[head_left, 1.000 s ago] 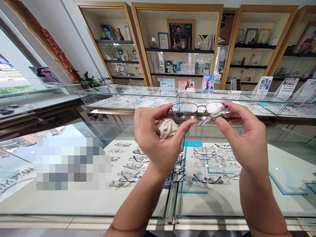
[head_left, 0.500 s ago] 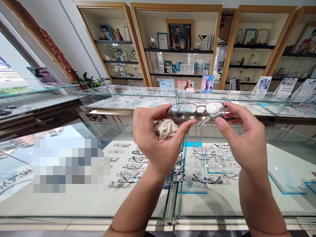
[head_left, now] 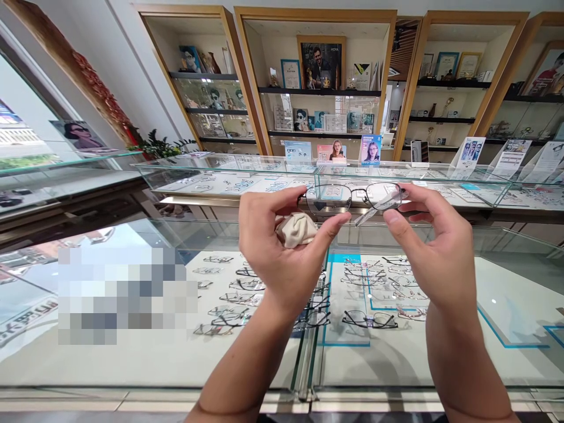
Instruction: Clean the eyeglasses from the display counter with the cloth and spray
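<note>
Past the display case's (head_left: 176, 367) near edge, we have the glasses (head_left: 359, 190) raised, pinched by left hand (head_left: 284, 264) and right hand (head_left: 434, 247), the cloth (head_left: 297, 230) gripped left, off the lenses (head_left: 328, 201).

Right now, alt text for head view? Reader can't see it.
The left hand and right hand hold up dark-rimmed glasses, a beige cloth bunched in the left. Below, rows of eyeglass frames lie in a glass display case.

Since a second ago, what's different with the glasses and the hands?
Nothing visibly changed. The left hand and right hand still hold up the eyeglasses, and the left still has the beige cloth tucked in it.
</note>
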Demonstrator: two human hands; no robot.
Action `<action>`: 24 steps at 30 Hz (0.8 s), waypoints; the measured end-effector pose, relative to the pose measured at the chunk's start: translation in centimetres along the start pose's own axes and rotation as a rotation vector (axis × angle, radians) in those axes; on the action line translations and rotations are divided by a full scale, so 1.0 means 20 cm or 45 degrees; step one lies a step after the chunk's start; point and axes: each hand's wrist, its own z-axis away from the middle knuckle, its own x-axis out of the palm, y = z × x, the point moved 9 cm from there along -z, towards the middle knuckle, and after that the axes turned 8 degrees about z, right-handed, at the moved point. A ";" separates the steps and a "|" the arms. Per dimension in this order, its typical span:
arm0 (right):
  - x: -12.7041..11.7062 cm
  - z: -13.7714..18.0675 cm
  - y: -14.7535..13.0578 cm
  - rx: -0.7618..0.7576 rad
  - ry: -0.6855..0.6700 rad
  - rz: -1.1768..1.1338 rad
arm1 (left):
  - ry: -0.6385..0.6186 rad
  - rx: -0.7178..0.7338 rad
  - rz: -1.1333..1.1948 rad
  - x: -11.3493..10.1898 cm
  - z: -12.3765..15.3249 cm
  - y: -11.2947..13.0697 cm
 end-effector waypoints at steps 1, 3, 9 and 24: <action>0.00 0.00 0.00 -0.001 -0.001 0.000 | 0.001 0.002 0.000 0.00 0.00 0.00; 0.00 0.00 0.00 -0.003 -0.001 0.001 | 0.005 -0.003 -0.004 0.00 0.00 0.00; 0.00 0.00 0.00 -0.020 0.001 0.005 | 0.009 -0.007 0.001 0.00 -0.01 0.00; 0.00 0.00 -0.01 -0.017 0.008 0.013 | -0.002 -0.019 -0.010 -0.01 -0.01 0.00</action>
